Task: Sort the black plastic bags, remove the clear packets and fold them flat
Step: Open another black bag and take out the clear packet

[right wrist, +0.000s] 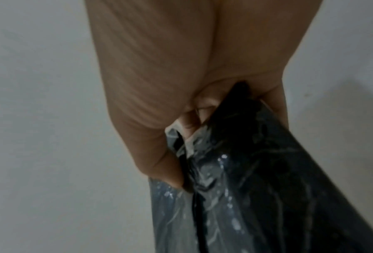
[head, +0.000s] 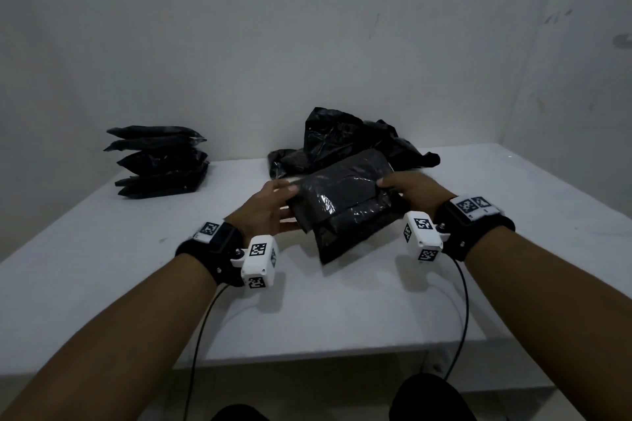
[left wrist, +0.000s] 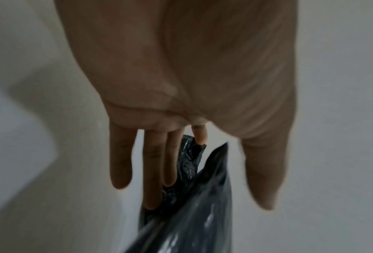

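Observation:
Over the middle of the white table (head: 513,202) both hands hold up a black plastic bag (head: 345,178). My left hand (head: 278,203) takes its left edge, thumb on top and straight fingers underneath; the left wrist view shows the bag (left wrist: 194,214) between thumb and fingers (left wrist: 120,162). My right hand (head: 405,190) grips the right edge. In the right wrist view the right hand (right wrist: 170,95) curls round the black bag (right wrist: 289,188) and a glossy clear packet (right wrist: 172,214) at its mouth. The glossy lower part (head: 345,219) hangs toward me.
A neat stack of several flat dark packets (head: 159,161) stands at the table's back left by the wall. A crumpled heap of black bags (head: 349,140) lies just behind the held one. Cables run from both wrist cameras over the near table edge (head: 307,352).

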The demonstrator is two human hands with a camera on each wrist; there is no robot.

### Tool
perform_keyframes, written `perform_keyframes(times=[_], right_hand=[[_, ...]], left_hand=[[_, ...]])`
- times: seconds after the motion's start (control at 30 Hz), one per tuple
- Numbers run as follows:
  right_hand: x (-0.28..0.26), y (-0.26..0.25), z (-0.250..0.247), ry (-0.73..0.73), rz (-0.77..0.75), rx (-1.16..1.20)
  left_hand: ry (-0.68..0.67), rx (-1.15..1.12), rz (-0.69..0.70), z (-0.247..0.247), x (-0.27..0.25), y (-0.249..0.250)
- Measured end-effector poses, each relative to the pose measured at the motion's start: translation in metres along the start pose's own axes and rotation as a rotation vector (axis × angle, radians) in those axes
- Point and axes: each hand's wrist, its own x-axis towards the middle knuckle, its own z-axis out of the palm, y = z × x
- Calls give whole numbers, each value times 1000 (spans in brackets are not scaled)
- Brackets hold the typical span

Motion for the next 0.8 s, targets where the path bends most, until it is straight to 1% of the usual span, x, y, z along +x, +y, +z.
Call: perform_keyframes(times=[0.1,0.17,0.27,0.33,0.4,0.47,0.57,0.67,0.7,0.8], right_hand=[[2,-14,-3,-67,-68,-117],[4,-23,-4,-133,-65,-191],[7,-36,-4,-207,-40,-296],[4,-44,-3,-246,-38,-353],[3,-49,-4,-262,-49,-413],[3,-50,-8,-261,-60,-450],[2,-51,-12,-242,-56,-438],[-3,-50,-17,-189,-50,-387],[-4,-49,-20,-166,-36,-335],[-13,-44,-32,-132,42,-69]], left_hand=[[-68,155,38,-4,0,22],[-196,258,68,-1,1,37],[-432,459,46,15,1,50],[-537,538,31,27,0,50],[-603,566,29,37,-2,46],[-644,595,30,45,-3,40],[-707,613,29,54,-1,30],[-698,614,77,64,2,23],[-686,615,103,68,4,21],[-656,603,191,75,9,17]])
